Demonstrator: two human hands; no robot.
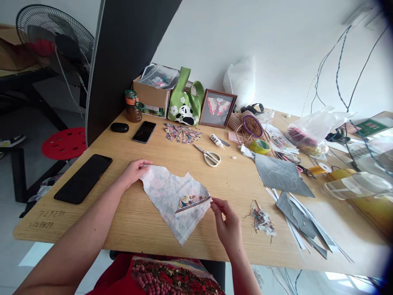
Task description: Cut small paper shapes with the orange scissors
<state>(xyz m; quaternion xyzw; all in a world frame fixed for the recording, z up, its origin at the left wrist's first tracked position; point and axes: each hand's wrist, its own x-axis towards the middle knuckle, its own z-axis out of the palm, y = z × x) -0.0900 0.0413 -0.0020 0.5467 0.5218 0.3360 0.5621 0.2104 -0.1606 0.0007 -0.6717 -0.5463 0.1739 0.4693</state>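
A piece of patterned fabric (167, 192) lies on the table with its pale reverse side up. One part is folded over, showing a floral print and a dark striped border. My left hand (135, 171) pinches the fabric's upper left corner between thumb and fingers. At the right edge, by the end of the striped border, my right hand (226, 221) has thumb and fingertips closed on the cloth. White-handled scissors (211, 158) lie beyond the fabric, their blades pointing left. Behind them rests a pile of small floral fabric scraps (182, 134).
Left of my arm is a large black tablet (83, 179); a phone (144, 132) lies farther back. A glue bottle (216, 141), a green panda bag (186, 104) and a picture frame (218, 108) stand or lie behind. Grey sheets (281, 174) and shredded scraps (262, 219) are at right.
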